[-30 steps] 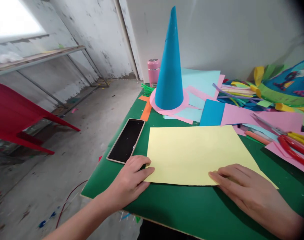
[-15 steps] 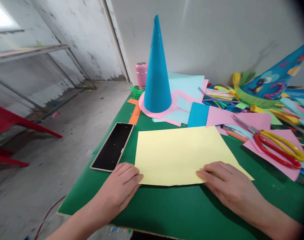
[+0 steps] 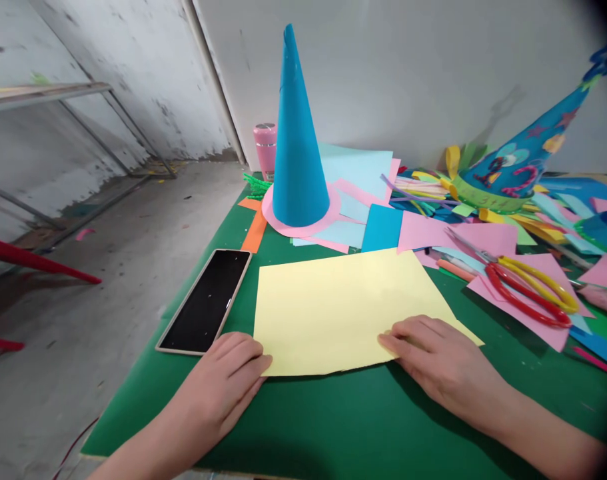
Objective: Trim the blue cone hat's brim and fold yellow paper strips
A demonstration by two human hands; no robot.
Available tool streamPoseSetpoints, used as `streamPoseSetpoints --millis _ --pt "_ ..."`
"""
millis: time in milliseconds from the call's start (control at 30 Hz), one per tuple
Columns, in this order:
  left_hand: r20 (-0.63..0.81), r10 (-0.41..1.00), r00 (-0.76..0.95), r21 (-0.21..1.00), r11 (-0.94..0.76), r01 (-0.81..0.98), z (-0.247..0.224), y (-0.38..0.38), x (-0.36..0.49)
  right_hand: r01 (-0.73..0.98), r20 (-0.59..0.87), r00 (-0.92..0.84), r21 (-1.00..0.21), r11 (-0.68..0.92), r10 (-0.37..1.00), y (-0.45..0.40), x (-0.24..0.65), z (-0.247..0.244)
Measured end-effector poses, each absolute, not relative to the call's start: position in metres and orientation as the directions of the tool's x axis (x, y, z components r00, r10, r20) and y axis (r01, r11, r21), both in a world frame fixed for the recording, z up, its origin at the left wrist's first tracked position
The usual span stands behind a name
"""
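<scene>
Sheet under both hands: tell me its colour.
Pale yellow sheet, plain, clearest in the head view.

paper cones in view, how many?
2. A plain blue cone stands upright on a pink paper disc at the back left; a decorated blue cone lies tilted at the back right. Clutter may hide more.

Matt yellow paper sheet (image 3: 343, 310); glossy black phone (image 3: 206, 301); matt green tabletop (image 3: 363, 427).
</scene>
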State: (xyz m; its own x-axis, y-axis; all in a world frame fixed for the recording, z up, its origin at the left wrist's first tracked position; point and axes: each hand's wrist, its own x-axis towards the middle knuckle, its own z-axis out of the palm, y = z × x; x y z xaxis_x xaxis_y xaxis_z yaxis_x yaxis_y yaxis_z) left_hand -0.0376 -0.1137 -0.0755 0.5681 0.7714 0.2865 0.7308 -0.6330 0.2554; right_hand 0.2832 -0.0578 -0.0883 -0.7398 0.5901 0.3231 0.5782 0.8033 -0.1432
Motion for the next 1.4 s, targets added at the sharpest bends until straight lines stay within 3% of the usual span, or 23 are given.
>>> streamPoseSetpoints --millis 533,800,1000,1200,1400 --pt "0.291 0.778 0.558 0.162 -0.614 0.772 -0.077 -0.119 -0.034 0.568 0.339 -0.753 -0.099 0.817 0.564 -0.057 0.284 -0.087" --pt "0.334 0.753 0.567 0.173 -0.640 0.748 -0.078 -0.115 -0.033 0.554 0.346 -0.756 -0.113 0.825 0.555 -0.053 0.285 -0.085" --pt "0.297 0.810 0.505 0.290 -0.581 0.760 -0.077 -0.112 -0.033 0.550 0.264 -0.770 -0.187 0.814 0.581 -0.050 0.284 -0.082" --pt "0.230 0.851 0.472 0.361 -0.525 0.770 -0.068 -0.101 -0.034 0.540 0.162 -0.766 -0.361 0.760 0.622 -0.042 0.281 -0.071" --pt "-0.017 0.924 0.381 0.434 -0.336 0.836 -0.060 -0.090 -0.033 0.639 -0.096 -0.728 -0.454 0.621 0.679 -0.030 0.275 -0.056"
